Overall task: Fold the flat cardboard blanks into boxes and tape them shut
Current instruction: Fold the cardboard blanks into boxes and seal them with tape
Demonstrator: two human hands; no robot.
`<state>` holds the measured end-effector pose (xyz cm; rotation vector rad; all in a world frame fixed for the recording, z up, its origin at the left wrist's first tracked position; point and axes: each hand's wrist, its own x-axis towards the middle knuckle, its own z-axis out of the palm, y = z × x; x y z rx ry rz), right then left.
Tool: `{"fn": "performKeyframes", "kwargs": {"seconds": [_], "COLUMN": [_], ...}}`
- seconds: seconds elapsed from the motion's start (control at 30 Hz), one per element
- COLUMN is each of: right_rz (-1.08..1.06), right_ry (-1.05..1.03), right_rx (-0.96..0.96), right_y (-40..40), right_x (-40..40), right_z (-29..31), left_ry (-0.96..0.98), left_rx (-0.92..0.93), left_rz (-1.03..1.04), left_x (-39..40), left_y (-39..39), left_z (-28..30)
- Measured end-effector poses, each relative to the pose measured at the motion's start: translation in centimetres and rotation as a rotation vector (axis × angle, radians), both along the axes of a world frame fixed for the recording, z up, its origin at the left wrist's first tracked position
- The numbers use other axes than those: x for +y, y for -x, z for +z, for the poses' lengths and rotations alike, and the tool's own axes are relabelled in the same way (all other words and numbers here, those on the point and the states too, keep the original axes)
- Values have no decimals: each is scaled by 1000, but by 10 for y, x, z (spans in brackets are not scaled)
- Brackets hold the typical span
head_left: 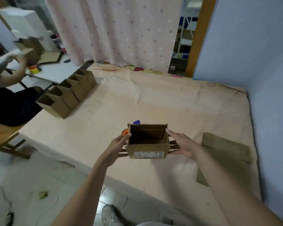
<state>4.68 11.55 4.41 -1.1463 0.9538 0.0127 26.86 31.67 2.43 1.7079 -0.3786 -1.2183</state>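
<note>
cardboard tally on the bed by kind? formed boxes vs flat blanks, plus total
Box held in both hands: 1, left hand, right hand
Open boxes in the row at the bed's left edge: 5
Flat blanks, stack at right: cannot tell how many, counted as 1 stack
Total: 7

dotted curtain (114, 30), peach bedsheet (153, 98) (creased), shoe (109, 216)
</note>
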Motion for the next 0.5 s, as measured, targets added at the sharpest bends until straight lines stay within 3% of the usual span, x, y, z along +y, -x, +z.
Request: {"fn": "performKeyframes", "kwargs": {"seconds": [0.5], "right_rz": [93], "right_ry": [5], "right_rx": [-32], "right_y": [-243], "right_x": [157], "right_z": [-12], "left_ry": [18], "left_rx": [-39], "left_rz": [183], "left_x": [182], "left_y": [-209], "left_z": [-2]}}
